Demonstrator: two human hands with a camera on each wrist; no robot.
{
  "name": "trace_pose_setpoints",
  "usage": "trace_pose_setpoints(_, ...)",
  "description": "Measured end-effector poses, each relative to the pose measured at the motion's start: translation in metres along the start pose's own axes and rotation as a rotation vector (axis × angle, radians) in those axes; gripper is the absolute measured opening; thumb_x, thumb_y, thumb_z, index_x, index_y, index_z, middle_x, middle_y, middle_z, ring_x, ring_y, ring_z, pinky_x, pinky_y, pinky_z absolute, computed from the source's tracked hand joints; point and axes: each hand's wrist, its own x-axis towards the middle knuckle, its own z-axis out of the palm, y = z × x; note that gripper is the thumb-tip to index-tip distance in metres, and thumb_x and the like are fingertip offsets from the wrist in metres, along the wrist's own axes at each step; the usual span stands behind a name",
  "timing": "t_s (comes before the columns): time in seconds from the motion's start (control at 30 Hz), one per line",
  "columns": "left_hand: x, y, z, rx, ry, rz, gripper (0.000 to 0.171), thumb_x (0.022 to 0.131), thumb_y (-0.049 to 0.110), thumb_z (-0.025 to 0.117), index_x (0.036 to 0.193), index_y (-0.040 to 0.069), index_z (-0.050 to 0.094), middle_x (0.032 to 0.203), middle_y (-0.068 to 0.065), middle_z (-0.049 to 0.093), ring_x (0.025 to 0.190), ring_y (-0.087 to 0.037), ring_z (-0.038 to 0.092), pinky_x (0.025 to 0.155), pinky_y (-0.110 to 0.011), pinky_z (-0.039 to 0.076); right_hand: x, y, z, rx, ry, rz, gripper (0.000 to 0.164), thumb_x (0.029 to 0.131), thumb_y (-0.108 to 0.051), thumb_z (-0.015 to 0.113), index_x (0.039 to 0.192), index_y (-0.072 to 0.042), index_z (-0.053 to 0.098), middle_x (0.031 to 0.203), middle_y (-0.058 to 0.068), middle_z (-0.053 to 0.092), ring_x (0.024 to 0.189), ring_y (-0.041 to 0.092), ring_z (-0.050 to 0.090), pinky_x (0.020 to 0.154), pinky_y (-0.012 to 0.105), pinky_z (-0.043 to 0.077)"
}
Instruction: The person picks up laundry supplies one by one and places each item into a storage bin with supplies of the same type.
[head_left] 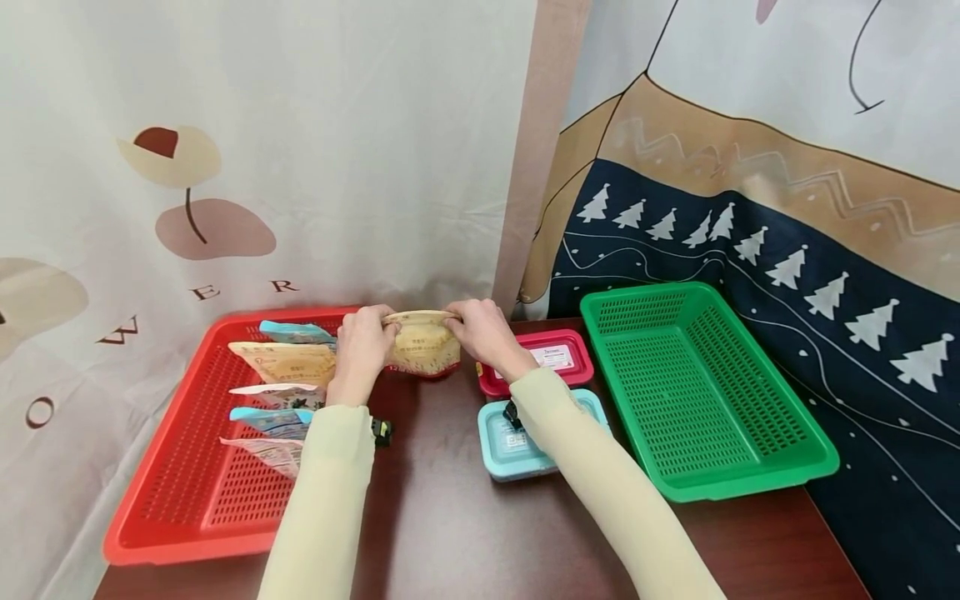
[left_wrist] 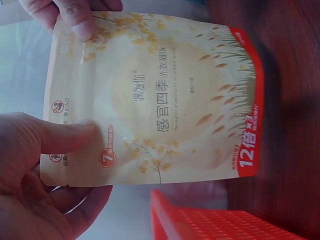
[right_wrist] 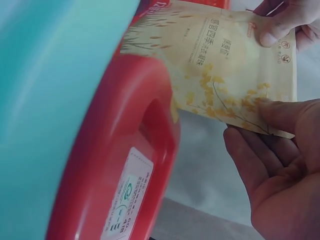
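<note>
A cream laundry capsule pouch (head_left: 423, 343) with yellow flower prints and a red bottom band is held up over the table between both hands. My left hand (head_left: 362, 350) pinches one top corner, thumb across the front, as the left wrist view shows. The opposite top corner is gripped by my right hand (head_left: 489, 335), its thumb on the printed face (right_wrist: 215, 55). Just right of the pouch lies a red lidded container (head_left: 536, 360). A light blue lidded container (head_left: 517, 446) sits nearer, partly under my right forearm.
On the left, a red basket (head_left: 161, 467) holds several upright pouches, among them an orange-cream one (head_left: 288, 363) and a pink one (head_left: 273, 454). A green basket (head_left: 697, 392) stands on the right. The brown table (head_left: 457, 517) meets a curtain (head_left: 375, 167) behind.
</note>
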Motion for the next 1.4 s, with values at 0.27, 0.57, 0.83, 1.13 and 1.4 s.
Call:
trace_pose_setpoints(0.27, -0.010, 0.008, -0.005, -0.017, 0.036, 0.030, 0.014, 0.100, 0.011, 0.067, 0.106, 0.003, 0.076, 0.101, -0.020, 0.075, 0.089, -0.042, 0.066, 0.082, -0.055, 0.051, -0.013, -0.003, -0.008, 0.055, 0.044, -0.021, 0.018, 0.101, -0.018, 0.069, 0.113, -0.010, 0.080, 0.102, 0.005, 0.077, 0.078, 0.018, 0.062, 0.064, 0.025, 0.048)
trace_pose_setpoints(0.57, -0.025, 0.016, -0.016, -0.054, 0.064, 0.063, 0.015, 0.099, 0.012, 0.069, 0.108, 0.003, 0.077, 0.099, -0.019, 0.076, 0.081, -0.038, 0.063, 0.075, -0.051, 0.049, -0.027, -0.009, -0.018, 0.095, 0.094, -0.045, 0.017, 0.100, -0.020, 0.070, 0.111, -0.012, 0.080, 0.098, 0.003, 0.077, 0.074, 0.016, 0.061, 0.060, 0.024, 0.047)
trace_pose_setpoints(0.83, -0.037, 0.024, -0.029, -0.074, 0.113, 0.129, 0.012, 0.097, 0.011, 0.071, 0.104, 0.003, 0.078, 0.093, -0.017, 0.076, 0.075, -0.034, 0.062, 0.071, -0.048, 0.049, -0.042, -0.019, -0.032, 0.189, 0.136, -0.024, 0.015, 0.100, -0.020, 0.071, 0.110, -0.014, 0.080, 0.097, 0.001, 0.077, 0.080, 0.015, 0.062, 0.064, 0.026, 0.051)
trace_pose_setpoints(1.13, -0.051, 0.033, -0.044, -0.119, 0.129, 0.144, 0.010, 0.096, 0.010, 0.074, 0.103, 0.006, 0.079, 0.092, -0.014, 0.077, 0.072, -0.030, 0.057, 0.065, -0.039, 0.042, -0.058, -0.028, -0.039, 0.253, 0.194, -0.077, 0.017, 0.098, -0.018, 0.073, 0.113, -0.011, 0.078, 0.101, 0.002, 0.075, 0.082, 0.015, 0.064, 0.069, 0.025, 0.055)
trace_pose_setpoints(1.4, -0.062, 0.039, -0.057, -0.180, 0.157, 0.159, 0.009, 0.096, 0.012, 0.073, 0.102, 0.008, 0.079, 0.088, -0.012, 0.077, 0.051, -0.021, 0.045, 0.048, -0.031, 0.035, -0.069, -0.033, -0.043, 0.321, 0.273, -0.152, 0.017, 0.097, -0.014, 0.074, 0.113, -0.009, 0.078, 0.103, 0.004, 0.077, 0.085, 0.014, 0.068, 0.071, 0.025, 0.058)
